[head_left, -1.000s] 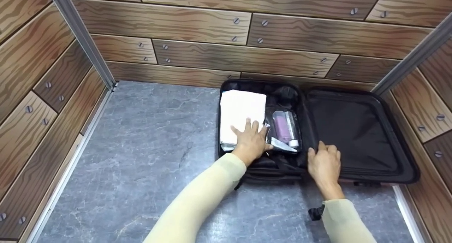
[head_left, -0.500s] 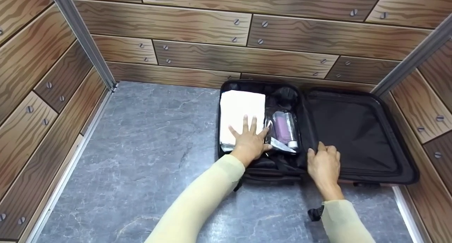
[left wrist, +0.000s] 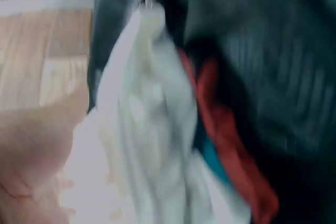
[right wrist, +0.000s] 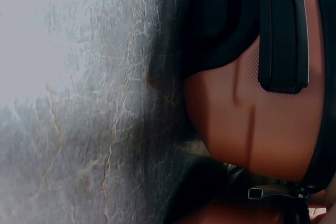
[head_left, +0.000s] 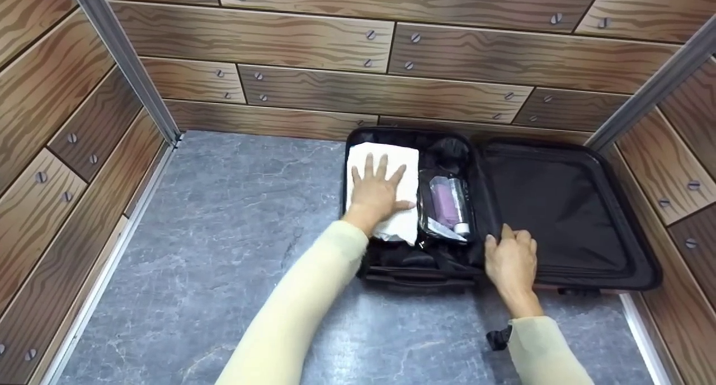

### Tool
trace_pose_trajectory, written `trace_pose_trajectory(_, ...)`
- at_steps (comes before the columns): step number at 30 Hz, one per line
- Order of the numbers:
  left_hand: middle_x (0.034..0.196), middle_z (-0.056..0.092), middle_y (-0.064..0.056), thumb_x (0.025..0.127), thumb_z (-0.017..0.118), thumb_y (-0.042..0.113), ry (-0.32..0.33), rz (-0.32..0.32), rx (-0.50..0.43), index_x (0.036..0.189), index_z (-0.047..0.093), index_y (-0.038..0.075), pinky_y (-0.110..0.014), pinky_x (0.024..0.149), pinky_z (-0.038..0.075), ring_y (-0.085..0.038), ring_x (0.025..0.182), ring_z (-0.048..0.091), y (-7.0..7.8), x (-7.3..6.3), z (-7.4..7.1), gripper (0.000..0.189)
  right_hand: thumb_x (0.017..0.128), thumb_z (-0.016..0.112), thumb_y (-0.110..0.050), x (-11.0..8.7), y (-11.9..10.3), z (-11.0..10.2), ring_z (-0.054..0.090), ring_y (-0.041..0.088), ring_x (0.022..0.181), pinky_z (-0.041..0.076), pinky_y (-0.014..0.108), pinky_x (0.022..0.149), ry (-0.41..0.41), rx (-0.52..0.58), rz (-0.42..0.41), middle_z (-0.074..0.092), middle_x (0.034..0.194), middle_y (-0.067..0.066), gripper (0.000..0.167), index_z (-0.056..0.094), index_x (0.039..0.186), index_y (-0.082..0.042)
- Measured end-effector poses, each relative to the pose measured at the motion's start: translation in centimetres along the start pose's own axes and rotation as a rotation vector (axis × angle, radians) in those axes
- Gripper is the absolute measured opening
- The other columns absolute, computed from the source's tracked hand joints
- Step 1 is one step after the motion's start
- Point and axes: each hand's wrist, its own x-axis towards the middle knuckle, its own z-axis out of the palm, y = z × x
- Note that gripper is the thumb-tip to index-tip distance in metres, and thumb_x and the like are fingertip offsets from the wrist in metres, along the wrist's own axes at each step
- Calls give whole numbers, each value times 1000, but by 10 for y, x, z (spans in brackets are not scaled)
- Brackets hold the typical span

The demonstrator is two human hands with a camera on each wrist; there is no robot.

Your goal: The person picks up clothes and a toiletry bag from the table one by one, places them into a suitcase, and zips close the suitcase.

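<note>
An open black-lined suitcase (head_left: 428, 270) lies on the floor, its coral-coloured outer shell (right wrist: 252, 124) showing in the right wrist view. My left hand (head_left: 373, 195) presses with spread fingers on a folded white cloth (head_left: 400, 228) in the left half. The left wrist view is blurred, but red fabric (left wrist: 226, 140) and a bit of teal show under the white cloth (left wrist: 152, 129). Beside the cloth sits a clear black-edged pouch (head_left: 447, 209) with a purple item and a white-capped bottle inside. My right hand (head_left: 512, 264) grips the suitcase edge near the hinge, its fingertips partly hidden.
The suitcase lid (head_left: 565, 206) lies flat to the right, near the right wall. Wood-patterned panels (head_left: 313, 88) rise behind and at both sides. Grey marbled floor (head_left: 240, 217) stretches left of the suitcase. A zipper pull (right wrist: 262, 193) hangs at the shell's seam.
My left hand has moved up and left, from the cloth's lower right edge to its middle. The cloth's lower corner now hangs looser. The right hand stays at the suitcase edge.
</note>
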Motion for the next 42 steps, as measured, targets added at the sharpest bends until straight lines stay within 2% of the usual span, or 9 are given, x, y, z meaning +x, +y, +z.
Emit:
trace_pose_trajectory(2,179,6,-12,90,50,83,-25,24,-13,170,14,37,-64,129,16,-44,163,2,-10,3,3,99,104,59,-22,0,0,-1,49,56,118,42,66,102,-5,0,-2,57,125,36,53,56,141,15)
trace_pose_trajectory(6,177,0,-20,91,45,87,-77,55,-60,172,6,29,-62,130,11,-50,161,-2,-20,3,9,107,104,58,-21,-1,-1,-3,48,57,119,42,67,102,-17,0,1,56,127,37,53,54,143,15)
trace_pose_trajectory(9,176,1,-24,92,40,88,-101,50,-76,172,4,27,-62,131,9,-51,161,-1,-23,4,12,107,104,57,-21,0,-1,-3,48,57,119,41,67,103,-18,2,0,55,127,37,53,54,143,15)
trace_pose_trajectory(16,176,-1,-22,92,36,89,-148,16,-97,171,0,30,-57,132,6,-47,162,-5,-25,2,13,105,103,59,-22,1,-1,-1,49,57,118,41,66,104,2,-5,-17,57,125,38,53,56,141,15)
trace_pose_trajectory(20,176,0,-23,95,34,86,-146,26,-106,171,1,28,-57,132,6,-48,162,-4,-26,0,14,102,104,59,-22,1,-1,1,49,57,118,40,65,104,-3,-4,-17,57,125,38,53,56,141,15)
trace_pose_trajectory(26,175,4,-26,105,27,73,-120,52,-143,172,9,23,-57,132,7,-48,162,0,-28,-1,16,86,104,58,-22,0,0,0,48,58,120,40,66,105,-20,-6,-6,56,127,38,53,55,142,15)
trace_pose_trajectory(31,175,8,-25,110,30,61,-103,78,-180,171,13,18,-55,133,9,-44,163,4,-33,-7,16,77,104,57,-22,0,0,0,47,58,120,40,67,105,-29,-8,9,55,128,38,53,54,142,15)
trace_pose_trajectory(36,175,15,-24,113,40,45,-87,118,-196,170,18,10,-52,133,13,-40,163,11,-38,-20,12,71,105,57,-22,0,0,-1,47,58,122,39,67,106,-36,-10,24,55,129,38,53,54,143,14)
trace_pose_trajectory(42,174,22,-20,111,49,34,-23,148,-235,168,26,8,-57,131,16,-37,163,15,-45,-47,9,67,104,58,-23,0,0,-1,47,57,122,40,67,105,-30,-9,23,56,129,37,54,54,143,14)
